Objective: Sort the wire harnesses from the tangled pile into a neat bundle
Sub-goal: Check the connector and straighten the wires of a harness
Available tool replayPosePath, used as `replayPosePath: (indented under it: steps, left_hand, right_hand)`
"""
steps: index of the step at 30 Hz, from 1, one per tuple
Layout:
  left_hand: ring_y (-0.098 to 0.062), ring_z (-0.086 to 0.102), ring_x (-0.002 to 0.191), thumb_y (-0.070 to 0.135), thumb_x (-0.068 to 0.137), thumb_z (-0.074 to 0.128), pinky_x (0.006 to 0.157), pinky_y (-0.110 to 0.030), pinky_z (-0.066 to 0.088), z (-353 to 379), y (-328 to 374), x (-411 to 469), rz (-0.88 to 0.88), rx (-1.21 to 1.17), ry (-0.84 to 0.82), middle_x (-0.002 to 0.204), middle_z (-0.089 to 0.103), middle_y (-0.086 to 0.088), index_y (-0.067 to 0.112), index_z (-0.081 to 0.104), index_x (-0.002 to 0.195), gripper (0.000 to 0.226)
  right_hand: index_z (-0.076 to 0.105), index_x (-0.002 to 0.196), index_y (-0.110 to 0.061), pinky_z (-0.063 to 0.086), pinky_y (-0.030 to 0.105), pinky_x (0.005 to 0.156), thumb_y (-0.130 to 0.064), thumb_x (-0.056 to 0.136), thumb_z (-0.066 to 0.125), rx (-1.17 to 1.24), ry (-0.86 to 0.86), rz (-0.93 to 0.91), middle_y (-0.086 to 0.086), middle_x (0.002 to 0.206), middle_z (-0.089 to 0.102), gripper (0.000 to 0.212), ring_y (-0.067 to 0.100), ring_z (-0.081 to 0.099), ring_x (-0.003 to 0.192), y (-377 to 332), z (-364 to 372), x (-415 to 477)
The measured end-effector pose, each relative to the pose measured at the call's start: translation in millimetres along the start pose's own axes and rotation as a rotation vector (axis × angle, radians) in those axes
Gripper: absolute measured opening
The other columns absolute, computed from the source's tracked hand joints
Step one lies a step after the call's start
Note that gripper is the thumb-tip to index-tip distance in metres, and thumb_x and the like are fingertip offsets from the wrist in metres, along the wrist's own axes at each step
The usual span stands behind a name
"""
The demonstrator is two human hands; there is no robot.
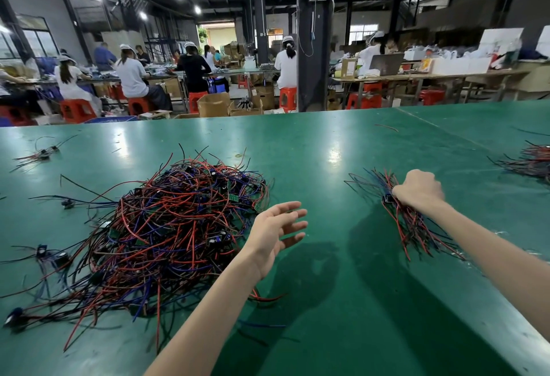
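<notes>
A big tangled pile of red, blue and black wire harnesses (pixel 166 227) with small green boards lies on the green table (pixel 327 301), left of centre. My left hand (pixel 276 232) hovers at the pile's right edge, fingers spread and relaxed, holding nothing. My right hand (pixel 419 191) grips a bundle of harnesses (pixel 413 227) around its middle, to the right of the pile. The bundle's wire ends fan out above and below my fist.
A few loose harnesses (pixel 41 154) lie at the far left and near left of the table. Another heap of harnesses (pixel 532 161) sits at the right edge. Beyond the table's far edge, people sit on red stools (pixel 77 109) at workbenches.
</notes>
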State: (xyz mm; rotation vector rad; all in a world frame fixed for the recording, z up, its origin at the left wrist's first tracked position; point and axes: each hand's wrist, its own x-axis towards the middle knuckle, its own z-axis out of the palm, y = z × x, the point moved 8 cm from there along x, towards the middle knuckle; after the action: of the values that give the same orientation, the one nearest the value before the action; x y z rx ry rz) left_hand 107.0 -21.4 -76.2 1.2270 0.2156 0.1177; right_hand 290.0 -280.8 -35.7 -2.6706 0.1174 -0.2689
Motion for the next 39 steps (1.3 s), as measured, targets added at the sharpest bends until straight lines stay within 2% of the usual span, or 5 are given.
replayPosePath:
  steps: [11,18,22,26,39]
  left_hand:
    - [-0.011,0.065,0.076,-0.002,0.091,0.052,0.074,-0.027,0.057,9,13,-9,0.137,0.154,0.016,0.093,0.071,-0.002,0.01,0.066,0.1,0.02]
    - [-0.013,0.062,0.079,-0.006,0.092,0.048,0.07,-0.022,0.053,-12,68,-5,0.342,0.386,0.131,0.089,0.069,-0.004,0.01,0.066,0.094,0.024]
    - [-0.02,0.058,0.095,0.005,0.091,0.048,0.084,-0.032,0.05,-51,112,13,0.465,1.24,0.489,0.103,0.067,-0.006,0.01,0.066,0.107,0.024]
    - [-0.031,0.05,0.111,0.022,0.091,0.05,0.087,-0.038,0.043,-71,107,41,0.209,1.869,0.523,0.113,0.06,-0.014,0.006,0.061,0.109,0.026]
    - [-0.026,0.058,0.109,0.011,0.085,0.058,0.074,-0.029,0.036,-76,110,67,-0.052,1.831,0.612,0.116,0.061,-0.008,0.007,0.053,0.117,0.033]
  right_hand:
    - [0.022,0.148,-0.016,0.017,0.04,0.114,-0.027,0.101,0.029,-0.395,-0.036,-0.358,0.008,0.158,0.013,0.049,0.022,0.015,0.144,-11,47,-18]
    - [0.007,0.151,-0.012,0.007,0.043,0.118,-0.038,0.102,0.025,-0.333,-0.12,-0.301,0.006,0.16,-0.003,0.059,0.021,0.004,0.147,1,60,-16]
    - [0.007,0.151,-0.012,0.006,0.045,0.117,-0.044,0.1,0.027,-0.352,-0.102,-0.283,0.007,0.16,0.0,0.064,0.022,0.018,0.144,5,64,-20]
    - [0.01,0.151,-0.012,0.006,0.045,0.118,-0.044,0.1,0.028,-0.357,-0.094,-0.262,0.007,0.16,0.006,0.063,0.022,0.021,0.143,6,65,-19]
    - [0.011,0.151,-0.017,0.006,0.048,0.117,-0.046,0.1,0.023,-0.368,-0.047,-0.294,0.006,0.16,0.004,0.06,0.021,0.016,0.144,1,61,-28]
